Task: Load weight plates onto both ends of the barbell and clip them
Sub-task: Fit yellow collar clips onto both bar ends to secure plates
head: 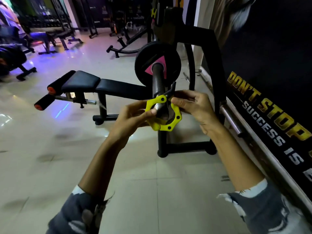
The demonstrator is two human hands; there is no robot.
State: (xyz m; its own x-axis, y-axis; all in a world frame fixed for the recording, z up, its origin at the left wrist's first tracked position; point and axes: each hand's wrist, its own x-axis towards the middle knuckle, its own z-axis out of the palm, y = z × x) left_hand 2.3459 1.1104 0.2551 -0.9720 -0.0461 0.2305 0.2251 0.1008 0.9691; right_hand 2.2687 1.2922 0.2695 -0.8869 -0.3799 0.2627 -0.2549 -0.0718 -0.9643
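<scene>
I hold the yellow collar clamp (164, 115) at the near tip of the barbell sleeve (157, 85), left hand (133, 115) gripping its rim, right hand (190, 105) pinching its black lever (170, 92), probably to keep it unlatched. The sleeve's long axis points away toward the seated weight plate (157, 64).

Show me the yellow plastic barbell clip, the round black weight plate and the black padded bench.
yellow plastic barbell clip (170, 128): head view, lower rim.
round black weight plate (143, 65): head view, left face.
black padded bench (81, 81): head view, seat pad.
</scene>
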